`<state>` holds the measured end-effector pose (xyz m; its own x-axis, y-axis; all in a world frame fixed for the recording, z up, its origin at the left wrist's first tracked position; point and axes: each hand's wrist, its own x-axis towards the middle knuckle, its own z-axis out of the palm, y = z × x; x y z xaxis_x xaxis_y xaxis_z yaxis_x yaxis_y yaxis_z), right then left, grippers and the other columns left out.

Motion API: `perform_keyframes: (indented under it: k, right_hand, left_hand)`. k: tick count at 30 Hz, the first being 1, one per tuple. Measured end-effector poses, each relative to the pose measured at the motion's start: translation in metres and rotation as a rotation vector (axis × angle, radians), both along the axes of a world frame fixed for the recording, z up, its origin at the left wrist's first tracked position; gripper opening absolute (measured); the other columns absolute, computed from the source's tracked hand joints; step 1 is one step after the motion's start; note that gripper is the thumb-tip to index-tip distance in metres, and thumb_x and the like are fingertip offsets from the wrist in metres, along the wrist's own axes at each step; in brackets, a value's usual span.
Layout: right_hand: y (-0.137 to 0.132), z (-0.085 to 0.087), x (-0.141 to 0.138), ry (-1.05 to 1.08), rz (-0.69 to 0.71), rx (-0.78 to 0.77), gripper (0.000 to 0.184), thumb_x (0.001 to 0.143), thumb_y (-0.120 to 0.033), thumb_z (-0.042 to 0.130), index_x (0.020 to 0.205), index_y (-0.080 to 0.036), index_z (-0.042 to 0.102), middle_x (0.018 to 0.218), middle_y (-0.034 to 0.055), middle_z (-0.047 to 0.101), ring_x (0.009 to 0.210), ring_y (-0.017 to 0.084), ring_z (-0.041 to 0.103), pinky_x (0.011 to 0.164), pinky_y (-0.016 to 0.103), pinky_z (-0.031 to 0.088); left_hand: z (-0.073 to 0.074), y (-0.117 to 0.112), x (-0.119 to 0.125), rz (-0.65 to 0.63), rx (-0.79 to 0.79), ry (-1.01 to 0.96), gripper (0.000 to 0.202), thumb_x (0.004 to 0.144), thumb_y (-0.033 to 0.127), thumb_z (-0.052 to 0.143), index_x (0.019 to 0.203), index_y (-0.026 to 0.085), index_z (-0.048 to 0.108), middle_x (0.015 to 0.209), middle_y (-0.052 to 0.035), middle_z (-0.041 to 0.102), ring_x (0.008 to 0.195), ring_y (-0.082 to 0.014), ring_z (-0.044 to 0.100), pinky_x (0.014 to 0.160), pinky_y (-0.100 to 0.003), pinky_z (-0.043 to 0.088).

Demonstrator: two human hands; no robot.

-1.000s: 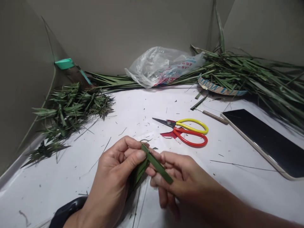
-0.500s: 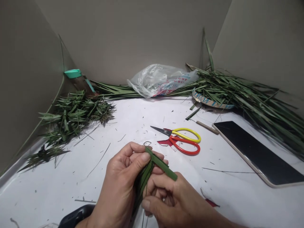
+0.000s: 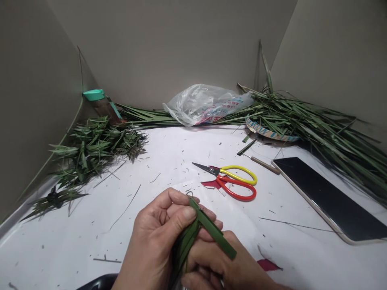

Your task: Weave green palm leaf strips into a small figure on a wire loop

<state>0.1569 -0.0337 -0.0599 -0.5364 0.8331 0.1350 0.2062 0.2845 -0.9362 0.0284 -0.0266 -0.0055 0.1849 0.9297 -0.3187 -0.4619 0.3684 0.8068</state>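
My left hand (image 3: 154, 241) pinches folded green leaf strips (image 3: 211, 231) between thumb and fingers, low in the middle of the view. One strip sticks out to the lower right; several more hang down between my hands. My right hand (image 3: 217, 262) is curled under and beside the strips, gripping their lower part, partly cut off by the bottom edge. Both hands hover just above the white table (image 3: 169, 157).
Scissors with yellow and red handles (image 3: 232, 181) lie beyond my hands. A phone (image 3: 326, 197) and a thin tool (image 3: 261, 164) lie to the right. Leaf pieces are piled at left (image 3: 90, 149); long leaves (image 3: 317, 125), a plastic bag (image 3: 205, 102) and a round tray (image 3: 269, 131) sit behind.
My right hand has slid down under the strips toward the bottom edge. Both hands with the strips sit lower in view, and the view has shifted slightly.
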Motion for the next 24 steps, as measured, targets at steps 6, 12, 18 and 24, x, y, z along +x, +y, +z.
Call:
perform_keyframes:
  k: [6, 12, 18, 24]
  right_hand:
    - [-0.002, 0.000, -0.002, -0.017, 0.033, -0.005, 0.025, 0.059, -0.004, 0.058, 0.057, -0.020, 0.039, 0.056, -0.0076, 0.038, 0.050, 0.008, 0.033, 0.045, 0.024, 0.019]
    - [0.002, 0.006, -0.005, -0.038, 0.032, 0.059, 0.027, 0.057, -0.004, 0.055, 0.055, -0.020, 0.033, 0.056, -0.0073, 0.033, 0.052, 0.009, 0.032, 0.046, 0.025, 0.019]
    - [0.002, -0.008, -0.012, -0.187, 0.128, 0.161, 0.025, 0.057, -0.006, 0.056, 0.055, -0.020, 0.036, 0.056, -0.0073, 0.034, 0.055, 0.010, 0.035, 0.050, 0.027, 0.022]
    - [0.001, -0.001, -0.010, -0.239, 0.183, 0.184, 0.030, 0.058, -0.002, 0.055, 0.056, -0.021, 0.031, 0.058, -0.0077, 0.033, 0.055, 0.010, 0.035, 0.048, 0.026, 0.022]
  left_hand:
    - [0.002, 0.002, 0.002, 0.010, 0.014, -0.007, 0.014, 0.085, 0.017, 0.069, 0.074, 0.018, 0.059, 0.072, -0.0088, 0.076, 0.069, -0.0223, 0.072, 0.067, -0.034, 0.059]
    - [0.005, 0.006, 0.005, 0.021, 0.005, -0.006, 0.014, 0.083, 0.017, 0.071, 0.074, 0.017, 0.061, 0.071, -0.0080, 0.076, 0.071, -0.0238, 0.073, 0.069, -0.038, 0.060]
    - [0.004, 0.007, 0.000, 0.008, 0.009, 0.061, 0.015, 0.084, 0.023, 0.072, 0.079, 0.019, 0.059, 0.074, -0.0047, 0.075, 0.074, -0.0226, 0.073, 0.073, -0.039, 0.059]
    - [0.005, 0.008, -0.003, -0.014, 0.043, 0.136, 0.016, 0.085, 0.027, 0.071, 0.080, 0.021, 0.058, 0.076, -0.0044, 0.075, 0.073, -0.0232, 0.072, 0.071, -0.038, 0.058]
